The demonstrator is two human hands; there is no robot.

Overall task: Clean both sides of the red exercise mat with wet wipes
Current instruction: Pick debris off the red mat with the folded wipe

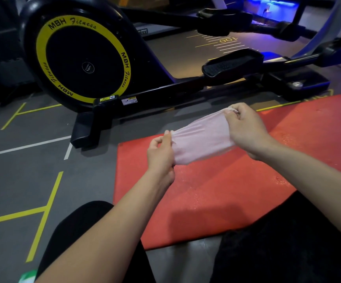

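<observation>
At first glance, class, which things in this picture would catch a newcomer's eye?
The red exercise mat lies on the grey floor in the foreground. Above it the left hand and right hand pinch a pale wet wipe stretched between them. Behind stands a black elliptical trainer with a yellow-ringed wheel.

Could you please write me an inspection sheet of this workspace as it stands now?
Surface: grey floor with yellow and white lines.
Job's things: red mat lying flat on the floor; wet wipe stretched above it.
Clutter: green-and-white item at bottom edge, unidentifiable.
Grippers: left hand and right hand each pinch an end of the wipe.
Cables: nothing seen.
Surroundings: elliptical trainer behind the mat.
</observation>
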